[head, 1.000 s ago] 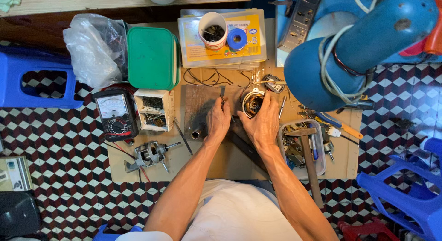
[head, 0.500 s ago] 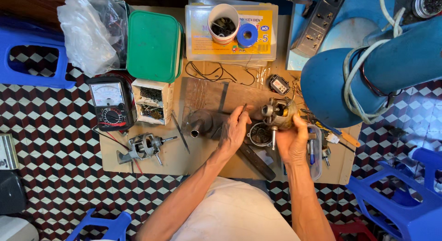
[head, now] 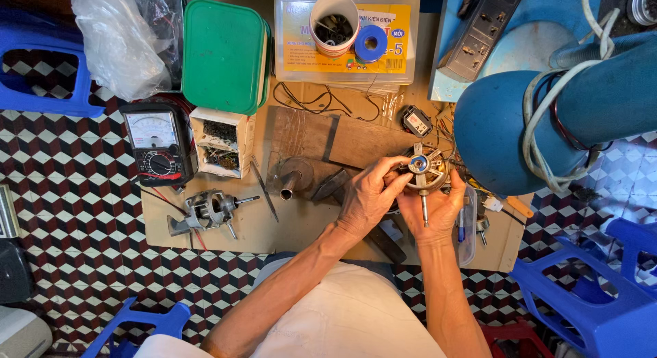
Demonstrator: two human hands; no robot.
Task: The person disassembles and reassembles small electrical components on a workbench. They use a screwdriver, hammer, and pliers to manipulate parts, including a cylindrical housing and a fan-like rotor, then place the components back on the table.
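I see both hands meeting just right of the frame's centre, over the low wooden board (head: 301, 224) that serves as a bench. My right hand (head: 436, 209) cups a small fan motor (head: 423, 168) from below, fingers curled up around its metal body, with the motor's shaft (head: 424, 209) pointing down across the palm. My left hand (head: 368, 197) comes in from the left, its fingertips (head: 404, 168) pinching the motor's near edge, so both hands are grasping the same part.

Left of the hands, on the board, a dark metal funnel-shaped piece (head: 293, 176) lies on its side. Further left, a second motor (head: 209, 211) with a bare shaft rests near the board's lower left corner. A needle-dial meter (head: 159, 142) sits at the board's left edge, just beside a small open white box (head: 222, 142) of parts.

In the upper middle of the frame a green lidded box (head: 224, 53) lies next to a clear plastic case (head: 345, 40), which carries a white cup (head: 334, 19) and a blue tape roll (head: 371, 43). A large blue fan housing (head: 499, 135) wrapped with white cord fills the upper right. The floor (head: 75, 228) shows checkered tiles.
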